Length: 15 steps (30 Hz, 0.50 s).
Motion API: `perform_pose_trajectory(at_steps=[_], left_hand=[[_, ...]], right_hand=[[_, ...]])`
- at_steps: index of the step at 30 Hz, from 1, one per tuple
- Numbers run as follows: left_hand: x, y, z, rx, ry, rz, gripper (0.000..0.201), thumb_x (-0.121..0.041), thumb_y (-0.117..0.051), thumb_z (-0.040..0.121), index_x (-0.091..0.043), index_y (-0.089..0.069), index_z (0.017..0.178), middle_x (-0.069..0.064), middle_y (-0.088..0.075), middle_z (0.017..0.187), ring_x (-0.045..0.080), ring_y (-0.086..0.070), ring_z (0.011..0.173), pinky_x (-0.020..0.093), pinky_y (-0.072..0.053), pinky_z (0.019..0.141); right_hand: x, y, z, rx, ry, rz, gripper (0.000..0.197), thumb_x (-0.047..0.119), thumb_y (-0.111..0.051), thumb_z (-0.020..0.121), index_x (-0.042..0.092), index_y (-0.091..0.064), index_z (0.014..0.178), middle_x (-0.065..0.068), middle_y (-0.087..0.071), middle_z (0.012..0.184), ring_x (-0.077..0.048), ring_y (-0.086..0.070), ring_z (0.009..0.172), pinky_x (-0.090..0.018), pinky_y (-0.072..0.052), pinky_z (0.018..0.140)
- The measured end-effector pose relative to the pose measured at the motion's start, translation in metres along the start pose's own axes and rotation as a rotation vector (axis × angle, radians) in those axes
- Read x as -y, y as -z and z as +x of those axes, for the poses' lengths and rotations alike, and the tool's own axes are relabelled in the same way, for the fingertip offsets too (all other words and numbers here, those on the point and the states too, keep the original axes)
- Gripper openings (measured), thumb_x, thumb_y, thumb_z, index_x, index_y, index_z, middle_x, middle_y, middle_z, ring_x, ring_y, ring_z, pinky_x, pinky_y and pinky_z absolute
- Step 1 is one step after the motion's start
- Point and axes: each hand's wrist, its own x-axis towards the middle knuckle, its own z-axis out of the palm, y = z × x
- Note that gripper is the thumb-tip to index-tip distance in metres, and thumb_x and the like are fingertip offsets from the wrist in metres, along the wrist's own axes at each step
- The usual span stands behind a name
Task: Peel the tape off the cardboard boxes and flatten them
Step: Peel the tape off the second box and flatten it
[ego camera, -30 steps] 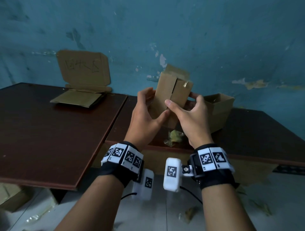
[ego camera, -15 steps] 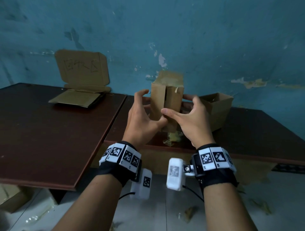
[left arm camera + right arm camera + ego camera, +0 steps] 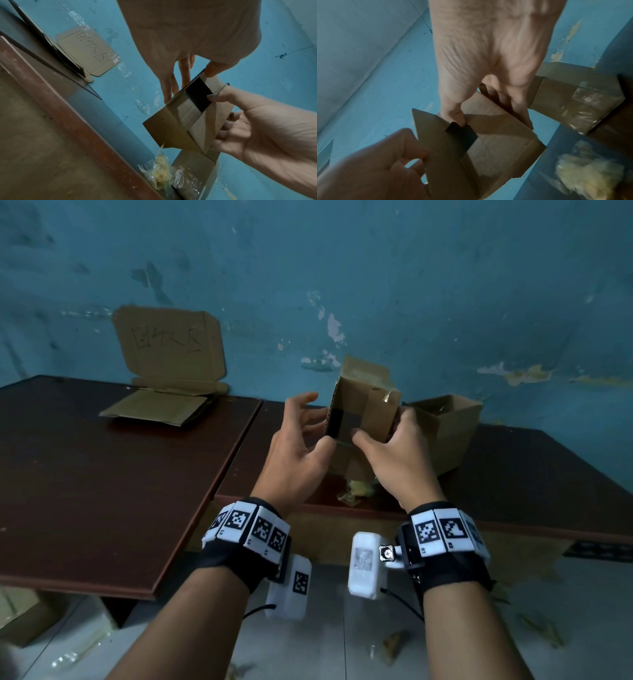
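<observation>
Landmark: the small cardboard box [image 3: 363, 409], held up in the air above the near edge of the dark brown table [image 3: 102, 491]; all places below are told from this box.
Flattened cardboard [image 3: 164, 409]: far to the left of the box, lying on the table near the blue wall [image 3: 411, 285].
Cardboard sheet with writing [image 3: 169, 345]: far left of the box, standing behind the flattened piece and leaning on the wall.
Left hand [image 3: 298, 455]: at the left side of the box; the thumb touches the lower front edge and the fingers [image 3: 169, 86] reach behind the left side, loosely curled around it.
Box itself: upright and a little tilted, front flaps partly apart, with a dark strip of tape [image 3: 199, 96] across the front seam.
Right hand [image 3: 397, 460]: at the right side of the box; the thumb presses on the front at the dark strip, the other fingers wrap behind the right side and hold the box.
Crumpled clear tape [image 3: 356, 496]: below the box, on the table edge.
Open cardboard box [image 3: 448, 433]: just to the right of the held box and behind it, standing on the table with the top open.
</observation>
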Motion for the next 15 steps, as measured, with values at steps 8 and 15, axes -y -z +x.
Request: perform_pose_trajectory(at_steps=[8,15], left_hand=[[0.001,-0.004,-0.008,0.082,-0.023,0.063,0.058,-0.027,-0.048,0.095,-0.035,-0.032,0.150,-0.004,-0.059,0.154,0.022,-0.076,0.100,0.053,-0.059,0.092],[0.020,0.004,0.000,0.001,-0.024,0.074,0.045,-0.012,-0.042,0.112,-0.020,-0.031,0.155,-0.003,-0.075,0.127,0.020,-0.069,0.081,0.041,-0.055,0.073]], right_hand=[[0.003,0.011,-0.004,0.128,-0.023,-0.088,0.025,0.031,-0.063,0.102,0.020,-0.050,0.121,0.005,-0.063,0.105,0.002,-0.059,0.080,-0.009,-0.044,0.054],[0.014,0.011,-0.011,0.207,0.035,-0.153,0.016,0.032,-0.043,0.109,0.023,-0.055,0.104,-0.001,-0.061,0.084,-0.015,-0.060,0.071,-0.034,-0.047,0.062]])
